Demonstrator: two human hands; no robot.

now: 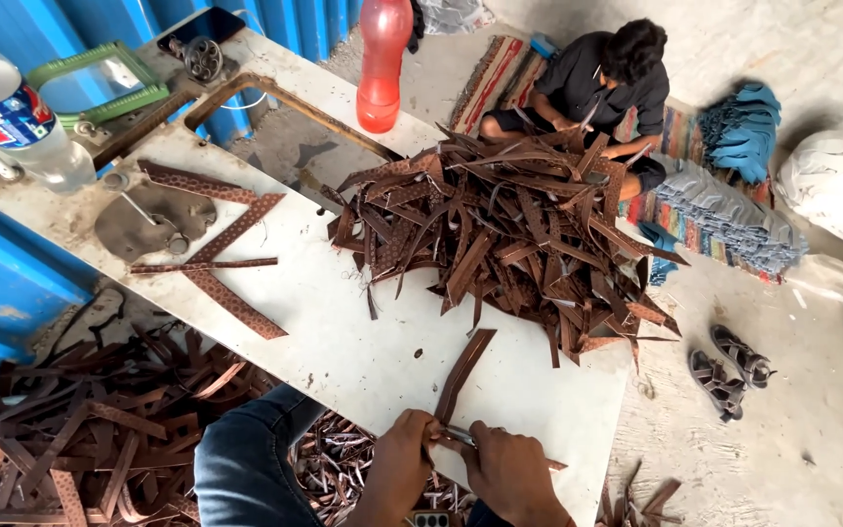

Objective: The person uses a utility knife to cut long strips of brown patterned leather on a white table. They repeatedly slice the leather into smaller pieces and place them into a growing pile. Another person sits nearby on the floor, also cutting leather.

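Observation:
My left hand (400,461) pinches the near end of a brown leather strap (462,375) that lies across the white table (343,332). My right hand (511,472) is closed on a small metal tool (458,435), likely scissors, at the strap's end, with a thin brown strip running to its right. Both hands sit at the table's near edge. A big heap of brown leather straps (509,224) fills the far half of the table.
A few patterned straps (217,244) lie at the left. A red bottle (382,63) and a clear bottle (21,122) stand on the table. Cut straps (80,429) cover the floor. A person (597,88) sits on a mat beside grey stacked pieces (724,220); sandals (729,366) nearby.

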